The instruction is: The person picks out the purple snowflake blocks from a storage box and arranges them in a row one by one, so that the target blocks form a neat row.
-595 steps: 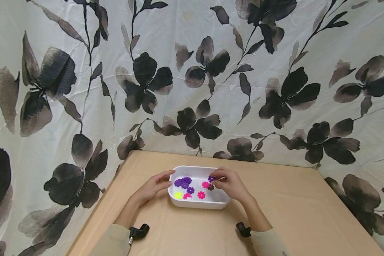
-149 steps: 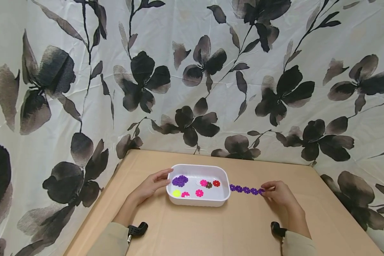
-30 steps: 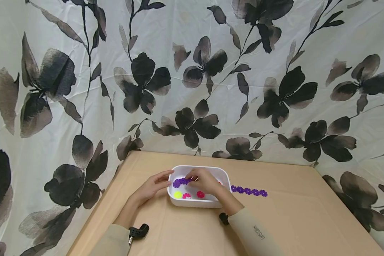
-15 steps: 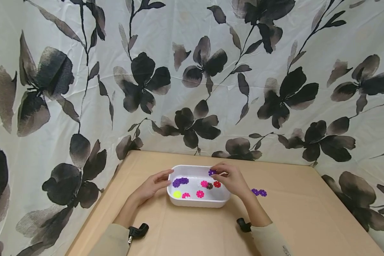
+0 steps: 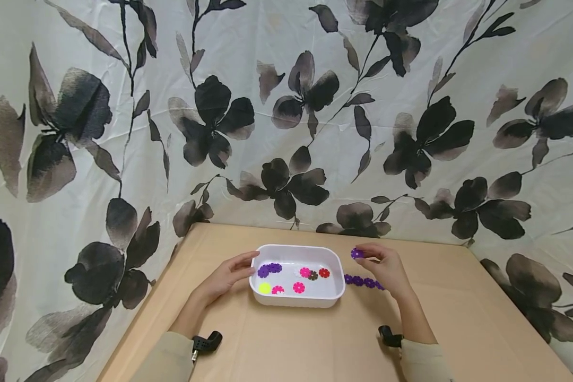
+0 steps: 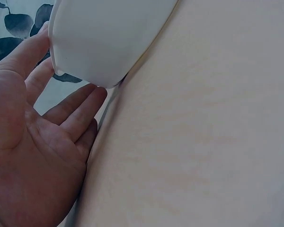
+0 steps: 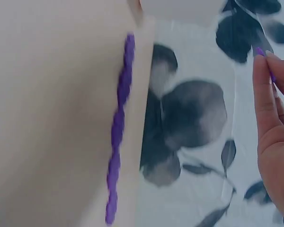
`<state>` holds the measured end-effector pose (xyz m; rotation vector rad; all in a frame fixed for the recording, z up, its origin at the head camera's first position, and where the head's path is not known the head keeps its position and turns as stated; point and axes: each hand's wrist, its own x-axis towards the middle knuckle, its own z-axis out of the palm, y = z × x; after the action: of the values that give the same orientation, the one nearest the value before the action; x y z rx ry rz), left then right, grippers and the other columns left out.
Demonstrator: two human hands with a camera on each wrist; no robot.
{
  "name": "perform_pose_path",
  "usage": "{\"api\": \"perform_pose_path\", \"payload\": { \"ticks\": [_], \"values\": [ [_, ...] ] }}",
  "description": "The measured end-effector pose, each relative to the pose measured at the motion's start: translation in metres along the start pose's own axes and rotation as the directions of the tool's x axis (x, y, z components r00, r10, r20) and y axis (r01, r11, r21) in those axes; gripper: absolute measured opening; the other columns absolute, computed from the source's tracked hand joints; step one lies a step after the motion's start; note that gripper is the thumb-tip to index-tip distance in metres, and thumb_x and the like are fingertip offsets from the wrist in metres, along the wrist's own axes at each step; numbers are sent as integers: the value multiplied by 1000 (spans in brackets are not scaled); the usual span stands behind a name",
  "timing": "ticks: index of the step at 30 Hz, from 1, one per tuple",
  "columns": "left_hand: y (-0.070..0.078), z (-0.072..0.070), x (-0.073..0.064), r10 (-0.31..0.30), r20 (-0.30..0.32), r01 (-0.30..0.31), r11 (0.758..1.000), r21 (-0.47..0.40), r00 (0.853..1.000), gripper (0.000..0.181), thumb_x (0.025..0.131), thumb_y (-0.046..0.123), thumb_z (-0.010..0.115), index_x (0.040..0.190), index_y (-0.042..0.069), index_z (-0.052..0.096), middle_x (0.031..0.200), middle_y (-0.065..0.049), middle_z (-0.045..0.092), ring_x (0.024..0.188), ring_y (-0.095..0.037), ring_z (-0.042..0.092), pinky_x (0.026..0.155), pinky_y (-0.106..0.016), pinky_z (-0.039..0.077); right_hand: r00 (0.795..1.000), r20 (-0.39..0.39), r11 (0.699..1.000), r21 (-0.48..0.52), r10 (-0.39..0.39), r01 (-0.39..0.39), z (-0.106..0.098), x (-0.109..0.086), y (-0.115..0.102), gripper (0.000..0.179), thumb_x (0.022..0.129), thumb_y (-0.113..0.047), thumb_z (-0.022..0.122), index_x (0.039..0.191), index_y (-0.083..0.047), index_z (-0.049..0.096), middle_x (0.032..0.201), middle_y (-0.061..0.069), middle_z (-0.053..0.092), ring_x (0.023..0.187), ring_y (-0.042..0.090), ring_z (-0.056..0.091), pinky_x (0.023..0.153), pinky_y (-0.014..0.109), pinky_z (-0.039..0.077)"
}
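My left hand [image 5: 226, 277] touches the left end of the white tray [image 5: 296, 303] with extended fingers; the left wrist view has its fingertips against the tray's outer wall [image 6: 99, 42]. Between the thumb and fingers of my right hand [image 5: 387, 268] is a purple flower-shaped disc [image 5: 356, 253], raised right of the tray. In the right wrist view that disc [image 7: 260, 51] shows edge-on. Below this hand lies a row of purple discs [image 5: 358, 281] on the table, its right end hidden behind the hand. Several purple discs [image 5: 269, 269] overlap inside the tray at the left.
Also in the tray are a yellow disc [image 5: 265, 288], pink discs [image 5: 298, 287], a brown disc [image 5: 313, 276] and a red disc [image 5: 324, 273]. The tan table [image 5: 286, 345] runs back to a floral cloth [image 5: 286, 132].
Since the oldest frame, a row of purple discs has come to lie right of the tray, and the tray's purple pile has shrunk. My right hand has just carried another purple disc out rightward.
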<state>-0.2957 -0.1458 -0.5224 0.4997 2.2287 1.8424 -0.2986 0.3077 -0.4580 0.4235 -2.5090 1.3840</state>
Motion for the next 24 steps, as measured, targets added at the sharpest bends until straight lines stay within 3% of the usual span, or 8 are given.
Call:
{"api": "perform_pose_path", "payload": {
  "ticks": [6, 12, 15, 21, 24],
  "values": [
    [1, -3, -3, 4, 5, -4, 1000, -10, 1000, 57, 102, 28, 69, 155, 20, 50, 157, -15, 52, 146, -33, 47, 123, -53, 35, 998, -51, 998, -53, 35, -38, -29, -16, 7, 33, 97, -16, 75, 128, -5, 72, 121, 16, 73, 102, 8, 69, 85, 10, 53],
    [-1, -4, -5, 8, 13, -8, 1000, -1, 1000, 58, 102, 29, 69, 156, 20, 49, 158, -15, 50, 147, -34, 46, 123, -54, 34, 993, -61, 991, -71, 105, -109, -47, -27, 14, 34, 99, -20, 74, 131, -8, 71, 125, 15, 73, 99, -5, 63, 83, 13, 55],
    [-2, -4, -6, 9, 14, -9, 1000, -1, 1000, 59, 102, 30, 69, 157, 19, 48, 159, -16, 49, 147, -34, 45, 123, -55, 34, 990, -66, 985, -117, 121, -128, -55, -31, 22, 34, 99, -19, 74, 131, -8, 71, 125, 15, 73, 102, 0, 65, 82, 13, 55],
    [-2, -5, -6, 8, 19, -8, 1000, -5, 1000, 58, 102, 30, 68, 156, 20, 49, 159, -15, 49, 147, -34, 46, 123, -55, 34, 986, -64, 958, -235, 156, -166, -68, -40, 36, 34, 96, -11, 76, 128, -2, 72, 121, 20, 74, 106, 27, 70, 78, 12, 52],
    [-2, -5, -6, 10, 20, -10, 1000, -5, 1000, 57, 102, 29, 68, 156, 21, 50, 158, -15, 50, 146, -34, 47, 123, -55, 35, 982, -44, 955, -229, 185, -191, -72, -44, 42, 35, 94, -7, 77, 127, 1, 71, 119, 22, 74, 101, 25, 70, 77, 14, 53]
  ]
}}
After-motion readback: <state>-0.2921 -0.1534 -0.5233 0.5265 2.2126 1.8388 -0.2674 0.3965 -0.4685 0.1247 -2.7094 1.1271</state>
